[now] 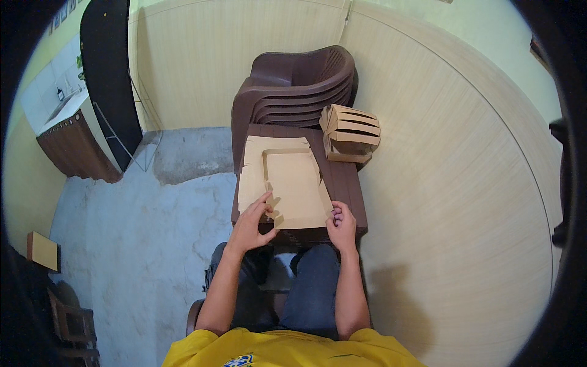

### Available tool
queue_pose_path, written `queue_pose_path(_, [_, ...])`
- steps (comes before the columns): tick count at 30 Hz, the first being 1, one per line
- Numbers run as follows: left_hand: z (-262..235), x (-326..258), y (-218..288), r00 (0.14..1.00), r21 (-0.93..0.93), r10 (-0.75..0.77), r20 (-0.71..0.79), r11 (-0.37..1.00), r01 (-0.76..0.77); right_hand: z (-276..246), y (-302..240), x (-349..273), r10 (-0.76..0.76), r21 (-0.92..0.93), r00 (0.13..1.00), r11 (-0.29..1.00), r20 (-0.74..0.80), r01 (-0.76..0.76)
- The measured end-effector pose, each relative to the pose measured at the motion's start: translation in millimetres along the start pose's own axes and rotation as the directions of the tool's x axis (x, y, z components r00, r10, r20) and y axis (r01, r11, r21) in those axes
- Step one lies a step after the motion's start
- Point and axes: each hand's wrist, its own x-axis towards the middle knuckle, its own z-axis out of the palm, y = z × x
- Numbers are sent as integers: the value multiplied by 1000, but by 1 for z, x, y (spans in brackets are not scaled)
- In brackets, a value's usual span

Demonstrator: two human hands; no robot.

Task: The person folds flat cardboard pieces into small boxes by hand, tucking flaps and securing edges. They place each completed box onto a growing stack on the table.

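Observation:
A flat brown cardboard box (296,183), partly folded, lies on the dark brown plastic table (350,199) before me. Its left side has a raised folded wall, while flaps with slots spread out along the left and far edges. My left hand (249,225) is over the near left corner, thumb and fingers apart, fingertips beside the folded side flap. At the near right corner, my right hand (342,226) has its fingers curled and pinched against the box's edge. The exact grip of those fingertips is partly hidden.
Several folded cardboard pieces (351,125) are stacked at the table's far right corner. Behind the table stand stacked brown plastic chairs (293,85). A wood-panelled wall (452,202) runs close along the right. At far left is a sink counter (67,113) with a brown curtain.

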Motion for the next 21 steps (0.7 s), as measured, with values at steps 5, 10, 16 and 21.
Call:
queue_pose_path(5, [4,-10,-12,979,-24,-204,6,979,204,-2,6,-1,133,79,991,988,23,-135])
queue_pose_path(10, [25,-15,-14,973,140,-43,-229,987,76,10,6,9,-157,-127,975,982,-160,137])
queue_pose_path(16, [48,1,5,920,167,-72,-386,975,146,33,-5,34,34,96,987,995,-158,-19])
queue_pose_path(21, [52,13,32,958,651,114,-264,754,90,46,-6,49,157,159,982,978,-110,-138])
